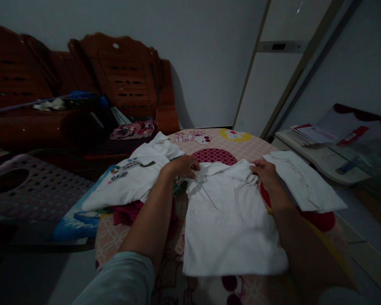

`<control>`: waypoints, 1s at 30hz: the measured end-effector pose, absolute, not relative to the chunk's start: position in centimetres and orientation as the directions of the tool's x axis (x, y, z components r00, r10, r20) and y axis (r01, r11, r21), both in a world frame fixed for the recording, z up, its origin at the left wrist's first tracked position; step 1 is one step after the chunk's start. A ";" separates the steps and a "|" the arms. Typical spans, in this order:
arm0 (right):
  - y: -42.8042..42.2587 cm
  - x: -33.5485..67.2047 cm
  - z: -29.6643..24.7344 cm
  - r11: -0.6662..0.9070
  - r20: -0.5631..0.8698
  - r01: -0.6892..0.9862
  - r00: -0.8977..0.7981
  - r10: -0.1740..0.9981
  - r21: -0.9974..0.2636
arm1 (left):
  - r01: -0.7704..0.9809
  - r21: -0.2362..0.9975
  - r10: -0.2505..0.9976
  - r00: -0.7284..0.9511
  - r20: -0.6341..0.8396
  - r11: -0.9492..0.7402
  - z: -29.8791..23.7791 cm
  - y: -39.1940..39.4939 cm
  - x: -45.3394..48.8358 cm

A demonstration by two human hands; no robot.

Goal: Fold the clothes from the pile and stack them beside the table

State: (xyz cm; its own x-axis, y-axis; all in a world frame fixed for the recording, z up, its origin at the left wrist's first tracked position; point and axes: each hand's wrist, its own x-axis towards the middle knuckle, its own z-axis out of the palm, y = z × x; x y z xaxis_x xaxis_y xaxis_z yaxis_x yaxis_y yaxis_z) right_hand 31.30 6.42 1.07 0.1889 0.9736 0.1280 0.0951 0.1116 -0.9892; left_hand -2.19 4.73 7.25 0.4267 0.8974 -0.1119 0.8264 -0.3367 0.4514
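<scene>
A white shirt [228, 228] lies spread on the round table, its collar end away from me. My left hand [186, 167] pinches the shirt's far left corner, where the cloth is bunched. At the far right corner, my right hand [265, 170] grips the edge between thumb and fingers. To the right rests a folded white garment [305, 182]. On the left is a heap of clothes, topped by a white printed shirt [130, 173] with dark lettering; a dark red cloth [127, 214] shows beneath it.
The table's patterned pink cover [250, 142] shows around the clothes. Behind stand carved wooden chairs [120, 76] with cloths on the seat. A woven plastic chair [44, 186] is at left. A white cabinet-like appliance [273, 76] stands behind; a side stand [324, 156] at right holds papers [314, 134].
</scene>
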 end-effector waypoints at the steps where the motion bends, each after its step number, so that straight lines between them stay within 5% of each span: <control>1: 6.4 31.3 1.1 0.113 0.128 0.089 0.185 0.974 -0.990 | 0.809 0.476 0.891 0.442 -0.107 -0.344 7.1 4.8 -2.4; 8: 6.5 31.3 1.0 0.131 0.147 0.104 0.171 0.974 -0.986 | 0.833 0.471 0.955 0.286 0.080 -0.290 6.5 5.4 -1.7; 13: 6.9 31.2 1.2 0.143 0.149 0.043 0.313 0.938 -0.989 | 0.814 0.565 0.932 -0.089 0.350 -0.134 6.5 6.0 -1.9; 19: 6.7 31.1 1.9 0.238 0.236 0.039 0.351 0.906 -0.971 | 0.735 0.677 0.890 -0.285 0.356 -0.035 5.4 6.5 -1.9; 22: 6.6 31.6 2.2 0.247 0.300 0.193 0.333 0.894 -0.950 | 0.668 0.743 0.896 -0.302 0.327 -0.046 4.7 6.8 -1.4; 26: 5.7 31.0 3.0 0.393 0.591 0.645 0.114 0.799 -0.655 | 0.580 0.814 0.901 -0.330 0.280 -0.040 3.7 7.1 -1.0; 30: 4.3 28.5 3.4 0.667 0.597 0.641 -0.381 0.706 -0.380 | 0.423 0.905 0.915 -0.345 0.209 -0.047 2.8 7.3 -0.9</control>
